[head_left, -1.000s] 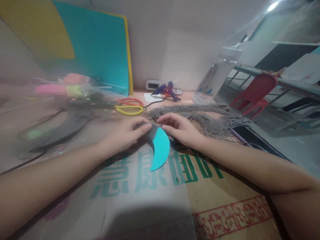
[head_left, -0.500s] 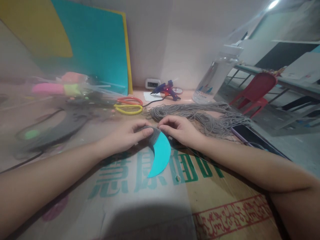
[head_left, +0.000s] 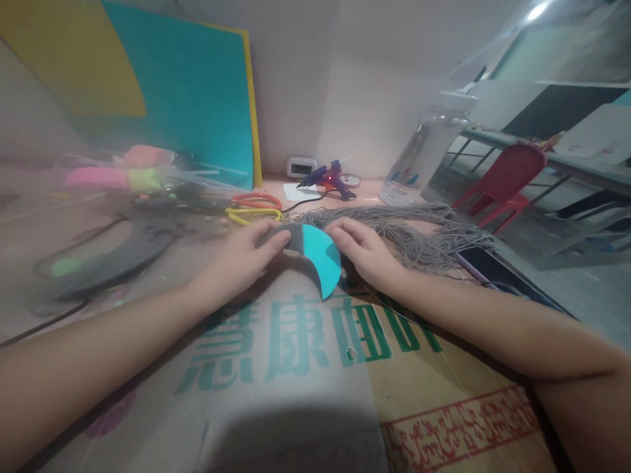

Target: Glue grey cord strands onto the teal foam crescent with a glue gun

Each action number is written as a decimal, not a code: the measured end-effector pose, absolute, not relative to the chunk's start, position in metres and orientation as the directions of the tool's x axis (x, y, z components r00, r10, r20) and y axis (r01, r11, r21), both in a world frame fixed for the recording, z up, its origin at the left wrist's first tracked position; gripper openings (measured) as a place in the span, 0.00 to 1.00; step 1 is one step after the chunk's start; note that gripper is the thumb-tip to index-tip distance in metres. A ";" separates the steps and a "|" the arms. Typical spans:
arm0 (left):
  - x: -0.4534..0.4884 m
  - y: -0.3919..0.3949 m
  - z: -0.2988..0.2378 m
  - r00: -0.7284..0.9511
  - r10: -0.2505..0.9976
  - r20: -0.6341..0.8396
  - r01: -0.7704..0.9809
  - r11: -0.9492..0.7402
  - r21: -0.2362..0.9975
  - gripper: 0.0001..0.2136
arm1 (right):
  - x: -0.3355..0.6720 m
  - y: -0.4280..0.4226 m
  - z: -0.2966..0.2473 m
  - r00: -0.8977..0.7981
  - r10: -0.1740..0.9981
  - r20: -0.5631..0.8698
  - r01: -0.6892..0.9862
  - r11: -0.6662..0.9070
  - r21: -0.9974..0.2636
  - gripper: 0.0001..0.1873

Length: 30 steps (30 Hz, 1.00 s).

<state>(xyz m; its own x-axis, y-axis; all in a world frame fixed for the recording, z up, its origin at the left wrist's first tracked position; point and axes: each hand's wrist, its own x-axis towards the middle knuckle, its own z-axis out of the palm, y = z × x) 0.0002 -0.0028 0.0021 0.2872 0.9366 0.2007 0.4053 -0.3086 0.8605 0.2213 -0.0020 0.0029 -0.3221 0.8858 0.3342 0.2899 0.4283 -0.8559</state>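
A turquoise crescent-shaped cutout is held up over the cardboard, its upper left part wrapped in grey yarn. My left hand pinches that wrapped end between thumb and fingers. My right hand is closed at the crescent's upper right edge, thumb and fingertips together. From below it a thin grey strand trails to the right, though the part within the fingers is hidden. The crescent's bare tip points down. Just behind my right hand lies a loose heap of grey yarn.
Scissors with red and yellow handles lie behind my left hand. A glue gun, small digital clock and clear bottle stand along the wall. At right is a phone; printed cardboard covers the front.
The crescent has turned, so its wrapped end now points left and its bare tip has swung up and right. My left hand has moved slightly left, my right hand slightly right.
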 end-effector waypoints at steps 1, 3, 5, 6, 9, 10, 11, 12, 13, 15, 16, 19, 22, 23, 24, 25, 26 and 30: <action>0.000 -0.003 0.002 0.289 0.936 0.201 0.398 -0.308 0.864 0.16 | 0.221 -0.002 0.003 -0.357 0.877 0.320 0.322 0.438 -0.839 0.17; 0.000 -0.002 0.000 0.295 0.933 0.205 0.383 -0.311 0.870 0.16 | 0.221 -0.002 0.004 -0.407 0.862 0.303 0.361 0.456 -0.813 0.18; 0.000 -0.002 -0.001 0.305 0.932 0.195 0.378 -0.307 0.873 0.16 | 0.221 -0.003 0.004 -0.422 0.857 0.296 0.384 0.465 -0.798 0.17; 0.000 -0.002 -0.001 0.315 0.932 0.180 0.384 -0.299 0.873 0.17 | 0.221 -0.003 0.004 -0.423 0.855 0.299 0.397 0.471 -0.788 0.17; 0.000 -0.002 0.001 0.349 0.925 0.152 0.435 -0.303 0.848 0.18 | 0.220 -0.003 0.003 -0.425 0.845 0.326 0.448 0.509 -0.735 0.17; 0.000 -0.003 0.003 0.357 0.920 0.159 0.456 -0.321 0.830 0.18 | 0.220 -0.003 0.003 -0.432 0.837 0.335 0.464 0.525 -0.714 0.17; 0.000 -0.003 0.004 0.360 0.916 0.174 0.472 -0.340 0.813 0.17 | 0.220 -0.003 0.003 -0.445 0.829 0.338 0.476 0.539 -0.695 0.17; 0.000 -0.004 0.005 0.359 0.915 0.186 0.485 -0.353 0.800 0.17 | 0.220 -0.004 0.003 -0.461 0.821 0.337 0.484 0.551 -0.680 0.16; 0.000 -0.005 0.005 0.356 0.916 0.184 0.494 -0.351 0.795 0.17 | 0.220 -0.004 0.003 -0.479 0.812 0.332 0.489 0.561 -0.668 0.16; 0.000 -0.006 0.006 0.354 0.926 0.132 0.501 -0.307 0.809 0.17 | 0.219 -0.005 0.004 -0.509 0.800 0.319 0.495 0.574 -0.652 0.15; 0.000 -0.007 0.006 0.354 0.930 0.099 0.500 -0.278 0.820 0.17 | 0.219 -0.005 0.004 -0.517 0.795 0.317 0.496 0.580 -0.646 0.15; 0.001 -0.008 0.006 0.357 0.932 0.059 0.499 -0.244 0.832 0.17 | 0.219 -0.006 0.004 -0.524 0.787 0.326 0.499 0.594 -0.631 0.14; 0.002 -0.007 0.006 0.362 0.923 0.131 0.503 -0.311 0.807 0.16 | 0.219 -0.006 0.004 -0.519 0.785 0.339 0.496 0.599 -0.628 0.14; 0.001 -0.006 0.006 0.365 0.918 0.158 0.500 -0.336 0.798 0.16 | 0.220 -0.006 0.004 -0.513 0.787 0.343 0.497 0.598 -0.629 0.15; 0.001 -0.005 0.005 0.370 0.912 0.178 0.495 -0.356 0.793 0.16 | 0.220 -0.006 0.004 -0.506 0.790 0.346 0.500 0.596 -0.629 0.15; 0.001 -0.004 0.004 0.373 0.908 0.189 0.490 -0.366 0.791 0.16 | 0.220 -0.006 0.004 -0.496 0.793 0.353 0.503 0.594 -0.628 0.15; 0.000 -0.003 0.003 0.375 0.908 0.186 0.485 -0.363 0.795 0.17 | 0.220 -0.006 0.004 -0.486 0.797 0.360 0.507 0.592 -0.626 0.16; -0.001 -0.002 0.002 0.346 0.926 0.149 0.479 -0.311 0.821 0.18 | 0.219 -0.006 0.006 -0.460 0.805 0.374 0.515 0.585 -0.627 0.16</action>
